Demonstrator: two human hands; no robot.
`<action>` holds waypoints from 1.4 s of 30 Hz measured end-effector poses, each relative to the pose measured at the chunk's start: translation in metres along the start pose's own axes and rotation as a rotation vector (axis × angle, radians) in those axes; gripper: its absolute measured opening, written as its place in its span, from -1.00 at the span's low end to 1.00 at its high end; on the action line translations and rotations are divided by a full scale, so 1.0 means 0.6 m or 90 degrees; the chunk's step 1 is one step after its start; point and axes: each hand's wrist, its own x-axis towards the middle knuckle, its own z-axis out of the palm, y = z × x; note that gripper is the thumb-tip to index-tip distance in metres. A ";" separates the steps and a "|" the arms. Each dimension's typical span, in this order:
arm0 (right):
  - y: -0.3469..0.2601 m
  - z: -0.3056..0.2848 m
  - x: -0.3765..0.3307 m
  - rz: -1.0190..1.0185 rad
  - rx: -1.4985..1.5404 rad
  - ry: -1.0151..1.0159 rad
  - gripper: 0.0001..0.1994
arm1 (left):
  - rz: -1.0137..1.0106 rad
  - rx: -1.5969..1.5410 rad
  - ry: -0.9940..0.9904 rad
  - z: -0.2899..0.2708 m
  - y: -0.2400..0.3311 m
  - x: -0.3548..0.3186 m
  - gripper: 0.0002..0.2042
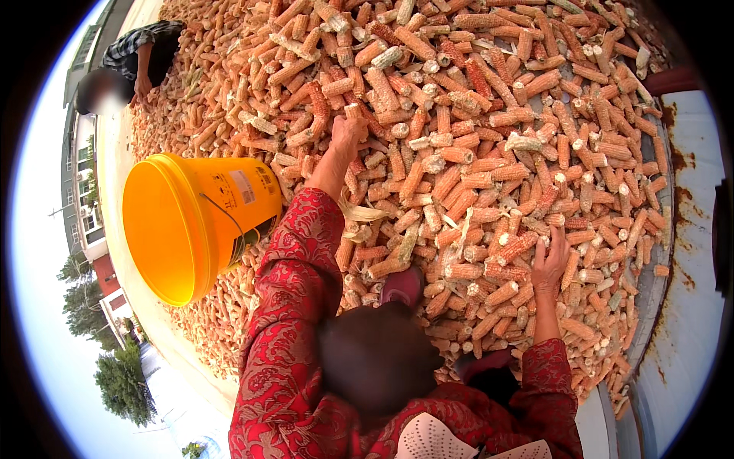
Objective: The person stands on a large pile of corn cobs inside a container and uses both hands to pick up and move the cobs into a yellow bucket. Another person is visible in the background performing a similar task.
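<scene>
Loose corn cobs, orange to reddish, lie in a deep heap [466, 164] around both hands. My left hand [348, 134] reaches far into the middle of it, its fingers closed round a corn cob [353, 112] with a pale end showing. Lower and to the right, my right hand [550, 262] rests on the heap with thumb and fingers apart. A cob's pale end [554, 219] lies just beyond its fingertips, and no cob shows lifted in it. Red patterned sleeves cover both forearms.
Left of my left arm is a yellow bucket [264, 191] with a wire handle, its mouth toward the left. Another person [141, 57] bends over the heap at the upper left. A rusty pale metal edge [677, 229] borders the right. My shoe [403, 286] stands among cobs.
</scene>
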 end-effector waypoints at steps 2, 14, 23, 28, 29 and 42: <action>0.007 -0.005 0.000 0.000 -0.011 0.010 -0.54 | -0.044 -0.040 0.091 0.080 0.016 -0.015 -0.60; -0.007 -0.002 0.005 0.004 -0.045 0.031 -0.57 | 0.093 0.130 0.035 0.097 0.036 -0.066 -0.57; -0.016 -0.006 0.005 0.014 -0.028 0.008 -0.55 | 0.397 0.395 -0.192 0.160 0.038 -0.140 -0.66; -0.013 -0.006 -0.002 0.014 -0.020 -0.023 -0.55 | 0.608 0.538 -0.324 0.278 -0.016 -0.222 -0.62; -0.006 -0.010 -0.001 0.011 -0.016 -0.025 -0.55 | 0.570 0.460 -0.312 0.272 -0.014 -0.236 -0.59; -0.021 0.003 -0.003 0.024 -0.005 -0.023 -0.53 | 0.355 0.259 0.093 -0.106 0.034 0.033 -0.73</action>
